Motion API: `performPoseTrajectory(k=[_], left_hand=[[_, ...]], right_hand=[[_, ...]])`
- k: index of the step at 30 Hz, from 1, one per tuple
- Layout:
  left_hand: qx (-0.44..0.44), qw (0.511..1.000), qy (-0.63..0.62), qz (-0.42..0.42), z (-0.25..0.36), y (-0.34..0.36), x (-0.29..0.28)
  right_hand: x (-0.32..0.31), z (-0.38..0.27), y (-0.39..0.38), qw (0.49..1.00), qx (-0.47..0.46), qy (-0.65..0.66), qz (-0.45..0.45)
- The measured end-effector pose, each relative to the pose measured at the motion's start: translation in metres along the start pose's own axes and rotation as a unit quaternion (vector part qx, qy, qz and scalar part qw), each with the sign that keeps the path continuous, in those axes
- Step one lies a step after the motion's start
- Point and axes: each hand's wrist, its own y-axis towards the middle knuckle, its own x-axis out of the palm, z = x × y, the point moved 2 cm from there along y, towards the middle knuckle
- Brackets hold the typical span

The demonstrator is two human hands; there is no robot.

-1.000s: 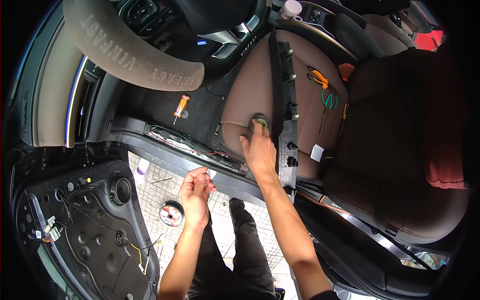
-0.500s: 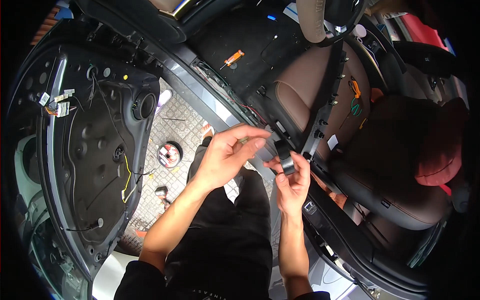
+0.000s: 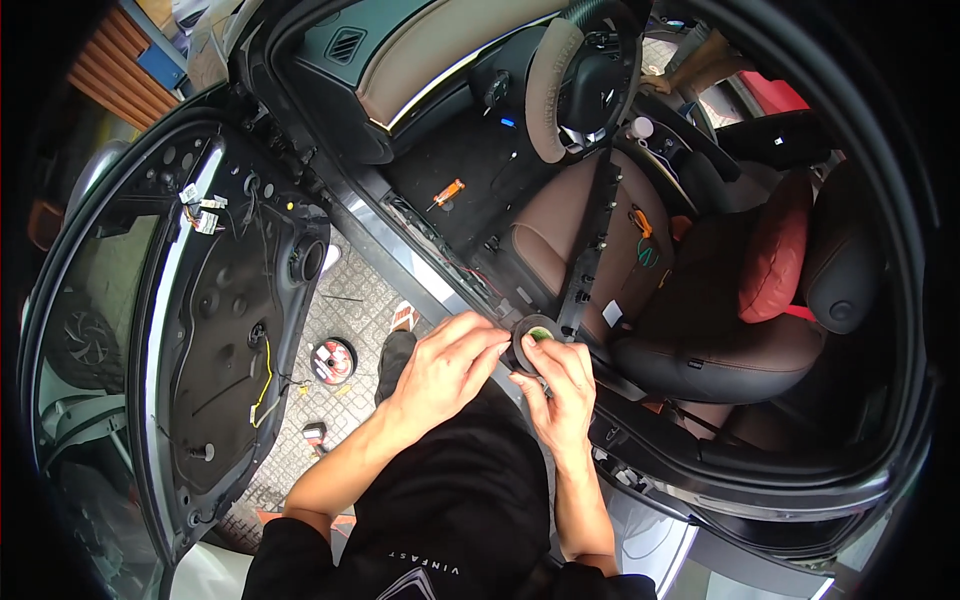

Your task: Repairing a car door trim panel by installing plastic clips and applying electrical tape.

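Note:
I have a roll of black tape with a green core in my right hand, its fingers wrapped on the roll. My left hand pinches at the roll's left edge, fingertips closed; whether a loose tape end is between them is too small to tell. Just beyond, a long black trim piece with clips lies across the brown seat cushion. Orange pliers, green-handled pliers and a white card rest on that seat. An orange-handled screwdriver lies on the black floor mat.
The open door with exposed wiring is at my left, the door sill ahead. A spool sits on the tiled ground. The steering wheel and a red pillow are inside. A co-worker's arm shows at the far side.
My right hand has left the seat with the tape roll and moved down toward me. My left hand has come rightward to it and now grips its edge. The view has swung round.

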Motion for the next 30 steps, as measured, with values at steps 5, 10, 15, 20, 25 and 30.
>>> performPoseTrajectory(k=[5, 10, 15, 20, 25, 30], left_hand=[[0.030, 0.998, 0.044, -0.040, -0.001, 0.017, -0.005], [-0.063, 0.993, -0.040, -0.095, -0.014, 0.034, -0.013], [-0.324, 0.820, -0.420, -0.213, -0.032, 0.043, -0.021], [-0.057, 0.929, -0.246, -0.269, -0.032, 0.066, -0.035], [-0.033, 0.914, -0.216, -0.343, -0.028, 0.077, -0.035], [0.006, 0.928, -0.226, -0.297, -0.026, 0.075, -0.036]], right_hand=[[-0.007, -0.012, 0.013, 0.998, -0.010, -0.063, -0.007], [0.000, -0.012, 0.020, 0.999, 0.038, 0.014, 0.024], [0.012, 0.004, 0.005, 0.900, 0.241, 0.362, 0.017], [0.013, 0.012, -0.001, 0.832, 0.300, 0.467, 0.012], [0.013, 0.007, 0.004, 0.796, 0.313, 0.518, -0.003], [0.016, 0.000, 0.005, 0.797, 0.319, 0.514, -0.004]])
